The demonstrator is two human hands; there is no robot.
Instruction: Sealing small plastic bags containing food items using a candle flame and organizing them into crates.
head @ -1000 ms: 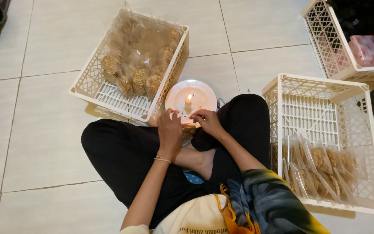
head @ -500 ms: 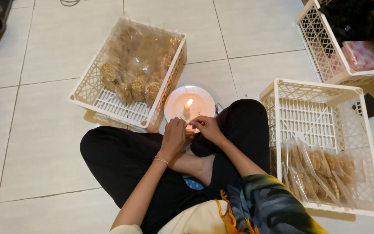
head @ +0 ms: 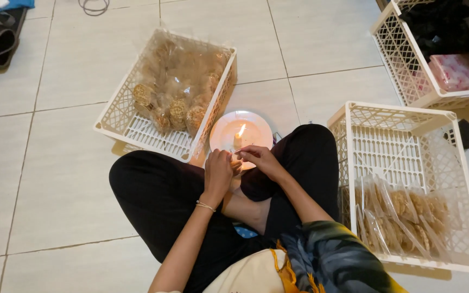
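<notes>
While a person sits cross-legged on the tiled floor (head: 61, 184), three white lattice crates stand around them. One crate (head: 116, 122), ahead and to the left, is filled with clear bags of round brown snacks (head: 177, 92). Another, the near right crate (head: 408, 116), holds flat clear packets of brown snacks (head: 403, 220) stacked at its near end, its far half bare. A far right crate (head: 403, 59) holds a pink packet (head: 457, 70) and dark cloth. Between the knees sits a white plate (head: 256, 126) with a lit candle (head: 238, 138) standing on it. Both hands meet just beside the flame: the left hand (head: 218, 171) is curled, fingertips pinched, and the right hand (head: 261, 159) is likewise pinched toward it. They seem to grip the edge of a small clear bag between them, though it is too small and glared to make out.
</notes>
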